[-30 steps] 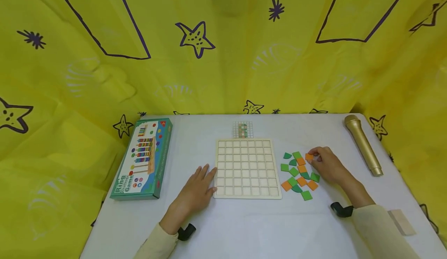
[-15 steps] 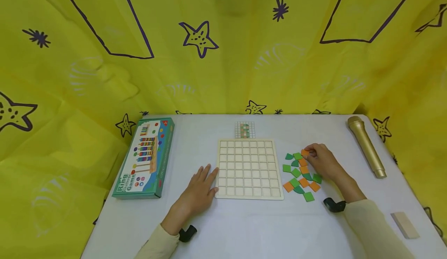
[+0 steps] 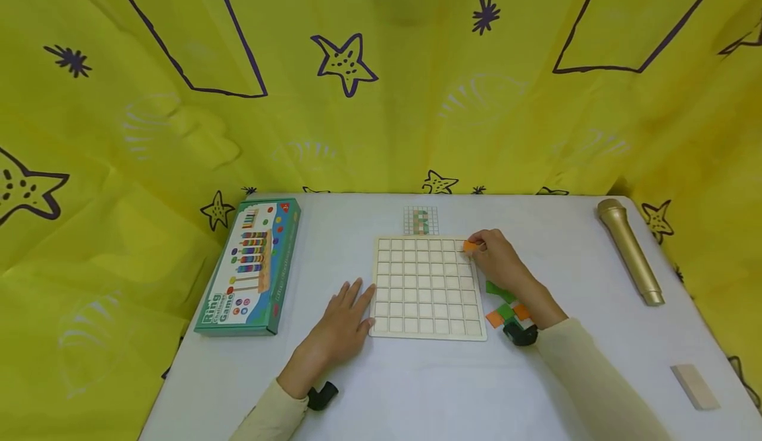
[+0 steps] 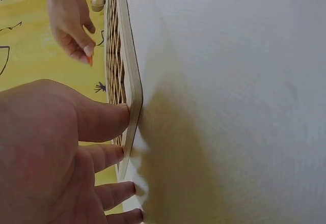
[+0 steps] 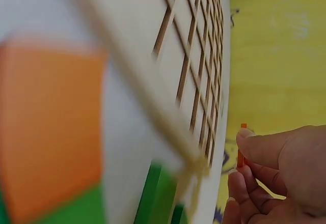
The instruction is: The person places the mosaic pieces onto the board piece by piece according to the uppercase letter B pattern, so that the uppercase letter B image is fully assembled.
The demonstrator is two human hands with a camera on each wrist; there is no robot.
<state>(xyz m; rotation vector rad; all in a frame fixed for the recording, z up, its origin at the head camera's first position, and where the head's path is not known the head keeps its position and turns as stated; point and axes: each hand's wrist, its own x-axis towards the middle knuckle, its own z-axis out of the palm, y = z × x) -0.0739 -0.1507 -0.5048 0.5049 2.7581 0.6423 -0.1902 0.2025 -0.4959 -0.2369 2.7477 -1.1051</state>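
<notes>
A pale wooden grid board (image 3: 428, 289) lies on the white table. My right hand (image 3: 500, 259) pinches an orange square tile (image 3: 469, 246) over the board's far right corner. In the right wrist view the tile (image 5: 241, 145) appears edge-on between thumb and fingertips. My left hand (image 3: 340, 325) lies spread at the board's left edge; its thumb (image 4: 104, 121) and a fingertip touch the rim in the left wrist view. Green and orange tiles (image 3: 495, 320) lie to the board's right, partly hidden under my right forearm. A small printed pattern card (image 3: 421, 220) sits beyond the board.
A green Ring Challenge Game box (image 3: 250, 266) lies at the left. On the right are a gold microphone (image 3: 631, 252) and a pale wooden block (image 3: 694, 387). A yellow patterned cloth (image 3: 381, 130) hangs behind the table.
My right hand lifted the orange square from the tile pile and carried it left to the board's far right corner. The left hand stays at the board's edge. The head view shifted slightly.
</notes>
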